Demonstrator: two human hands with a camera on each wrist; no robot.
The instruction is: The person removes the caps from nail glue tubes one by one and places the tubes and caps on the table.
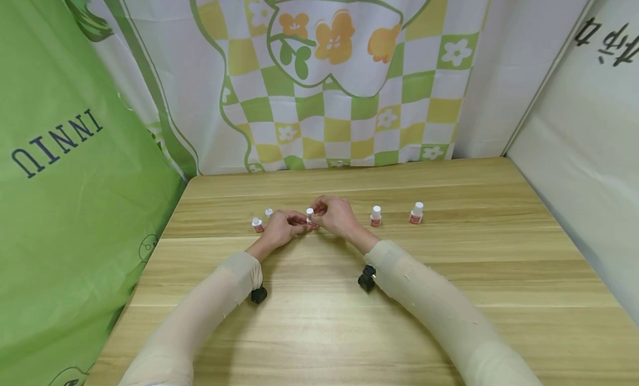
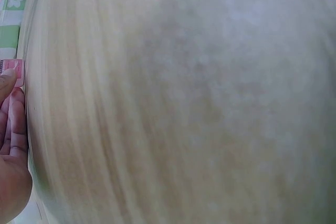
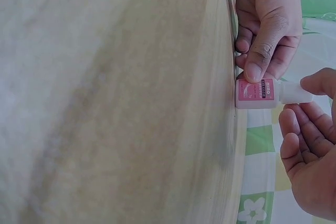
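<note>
A small glue bottle (image 3: 257, 94) with a pink label stands upright on the table between the two hands. My left hand (image 1: 281, 229) grips its body, the thumb lying across the label in the right wrist view. From the other side my right hand (image 1: 335, 216) pinches the bottle's white cap (image 3: 294, 93) between thumb and fingers. The cap sits on the neck; whether it is loose cannot be seen. In the left wrist view only part of the left hand (image 2: 16, 145) and of the bottle (image 2: 19, 72) shows, at the left edge.
Left of the hands stands a similar bottle (image 1: 257, 225) with a narrower white top. Another white top (image 1: 268, 212) shows behind the left hand, partly hidden. To the right stand two capped bottles, a nearer one (image 1: 376, 216) and a farther one (image 1: 416, 213). Patterned curtain (image 1: 339, 114) backs the wooden table (image 1: 319, 330).
</note>
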